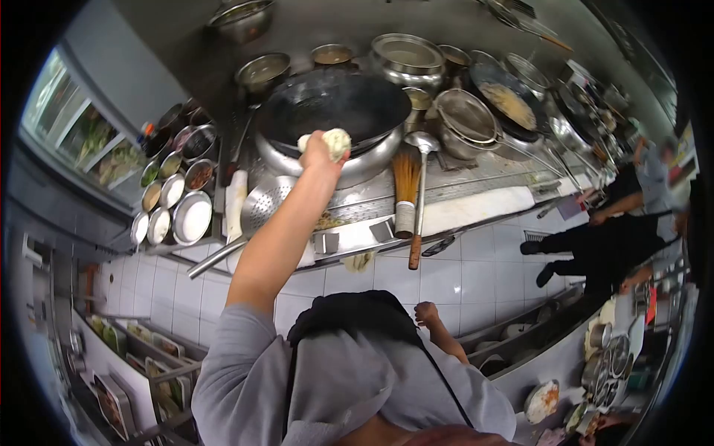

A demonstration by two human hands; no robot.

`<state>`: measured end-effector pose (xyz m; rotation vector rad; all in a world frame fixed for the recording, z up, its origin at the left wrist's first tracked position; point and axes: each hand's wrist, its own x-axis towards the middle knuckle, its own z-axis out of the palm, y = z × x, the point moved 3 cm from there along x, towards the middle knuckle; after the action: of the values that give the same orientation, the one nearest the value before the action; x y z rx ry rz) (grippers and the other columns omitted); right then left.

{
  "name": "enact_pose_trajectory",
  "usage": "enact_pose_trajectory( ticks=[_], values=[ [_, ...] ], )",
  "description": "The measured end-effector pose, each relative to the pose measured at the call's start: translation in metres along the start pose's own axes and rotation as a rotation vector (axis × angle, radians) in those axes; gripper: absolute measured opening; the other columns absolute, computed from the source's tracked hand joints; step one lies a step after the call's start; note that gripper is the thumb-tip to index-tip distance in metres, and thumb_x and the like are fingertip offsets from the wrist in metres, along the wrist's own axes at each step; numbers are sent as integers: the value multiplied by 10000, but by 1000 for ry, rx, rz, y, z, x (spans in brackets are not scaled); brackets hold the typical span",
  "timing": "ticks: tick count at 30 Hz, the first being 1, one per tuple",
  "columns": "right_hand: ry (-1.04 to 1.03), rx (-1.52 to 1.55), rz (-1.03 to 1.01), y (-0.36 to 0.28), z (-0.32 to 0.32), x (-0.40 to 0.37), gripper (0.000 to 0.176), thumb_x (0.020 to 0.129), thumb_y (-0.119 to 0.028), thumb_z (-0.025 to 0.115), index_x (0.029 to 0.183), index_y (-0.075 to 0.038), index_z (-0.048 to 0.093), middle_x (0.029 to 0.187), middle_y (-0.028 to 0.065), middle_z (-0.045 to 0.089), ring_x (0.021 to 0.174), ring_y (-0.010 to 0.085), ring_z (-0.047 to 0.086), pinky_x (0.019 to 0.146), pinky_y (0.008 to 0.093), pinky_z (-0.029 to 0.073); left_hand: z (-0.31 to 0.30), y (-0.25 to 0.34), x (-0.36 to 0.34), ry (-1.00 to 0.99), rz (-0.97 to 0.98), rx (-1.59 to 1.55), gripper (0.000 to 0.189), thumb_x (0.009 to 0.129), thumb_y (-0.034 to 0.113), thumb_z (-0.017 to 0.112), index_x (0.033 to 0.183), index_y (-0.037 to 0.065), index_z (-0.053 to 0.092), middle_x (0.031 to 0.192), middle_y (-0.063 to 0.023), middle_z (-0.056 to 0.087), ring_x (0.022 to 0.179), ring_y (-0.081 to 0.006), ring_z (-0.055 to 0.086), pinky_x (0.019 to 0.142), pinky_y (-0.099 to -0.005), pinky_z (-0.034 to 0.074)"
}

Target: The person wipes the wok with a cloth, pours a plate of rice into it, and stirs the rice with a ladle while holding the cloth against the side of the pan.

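Note:
My left hand is closed around a crumpled pale cloth, reaching over the near rim of a large black wok. The wok sits in a steel ring on the stove, its dark inside showing nothing clearly. Below that forearm a perforated skimmer lies on the counter with its handle toward me. To the right of the wok are a bamboo brush and a long-handled ladle. My right hand hangs low by my side, fingers curled, with nothing visible in it.
Bowls of seasonings stand at the left. Steel pots line the back. A strainer rests on a pot, near a second wok with food. A folded white cloth lies along the counter edge. Another person is at the right.

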<state>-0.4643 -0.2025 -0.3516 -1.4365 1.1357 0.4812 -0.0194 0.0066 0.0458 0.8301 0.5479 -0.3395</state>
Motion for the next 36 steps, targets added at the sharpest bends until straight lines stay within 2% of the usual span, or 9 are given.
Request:
enact_pose_trajectory(
  ticks=[6, 17, 18, 22, 25, 29, 31, 34, 36],
  values=[
    [47, -79, -66, -50, 12, -11, 231, 816, -169, 629, 1027, -73, 627, 748, 75, 624, 571, 179, 606, 481, 340, 516, 4, 0, -21, 125, 116, -86, 246, 768, 149, 638, 971, 21, 581, 864, -137, 661, 651, -261, 667, 469, -371, 542],
    [-19, -109, 65, 4, -6, -12, 101, 841, -212, 594, 827, -112, 584, 711, 56, 582, 538, 196, 549, 488, 356, 462, -14, -27, 47, 53, 166, -99, 218, 774, 159, 665, 940, 41, 589, 847, -112, 660, 650, -235, 661, 486, -358, 543],
    [-117, -264, -42, 9, -10, -10, 128, 865, -213, 580, 791, -109, 580, 711, 58, 586, 521, 192, 533, 464, 353, 437, -13, -26, 50, 44, 157, -89, 227, 790, 181, 675, 951, 48, 587, 849, -107, 659, 660, -232, 660, 493, -361, 540],
    [-1, -129, 76, 23, -14, -12, 164, 884, -214, 571, 760, -108, 595, 720, 57, 608, 538, 194, 570, 444, 368, 429, -35, -40, 35, -260, 37, 39, 389, 866, 412, 686, 1037, 85, 563, 898, -74, 658, 741, -221, 650, 563, -364, 526],
    [-51, -318, -57, 21, -10, -11, 153, 885, -174, 563, 765, -87, 601, 709, 71, 621, 540, 200, 606, 431, 366, 463, -77, -75, -23, -402, -162, 278, 335, 839, 245, 738, 1064, 47, 588, 921, -83, 646, 773, -217, 657, 675, -395, 574],
    [-159, -563, -320, 15, 0, 7, 128, 871, -122, 559, 787, -33, 595, 683, 102, 634, 520, 196, 637, 399, 344, 507, -136, -113, -85, -544, -230, 437, 473, 831, 313, 741, 1158, 17, 571, 1027, -124, 658, 883, -212, 661, 761, -359, 558],
    [-136, -158, -9, 6, 10, 17, 144, 867, -142, 565, 789, -25, 596, 687, 109, 641, 514, 187, 641, 390, 335, 504, -160, -126, -91, -626, -340, 384, 500, 848, 388, 709, 1171, 33, 570, 1037, -110, 655, 897, -208, 661, 775, -340, 551],
    [-220, -643, -532, -29, 17, 29, 190, 844, -198, 593, 790, -16, 604, 748, 145, 656, 643, 257, 682, 503, 398, 546, -180, -132, -100, -538, -414, 280, 542, 865, 463, 663, 1199, 49, 560, 1055, -92, 653, 907, -196, 658, 777, -326, 545],
    [211, -651, -675, -63, 23, 30, 261, 822, -252, 616, 922, -10, 607, 846, 181, 666, 827, 363, 665, 697, 462, 548, -188, -128, -102, -554, -447, 274, 583, 865, 516, 629, 1197, 42, 558, 1032, -106, 654, 882, -212, 656, 747, -345, 550]
  ],
)
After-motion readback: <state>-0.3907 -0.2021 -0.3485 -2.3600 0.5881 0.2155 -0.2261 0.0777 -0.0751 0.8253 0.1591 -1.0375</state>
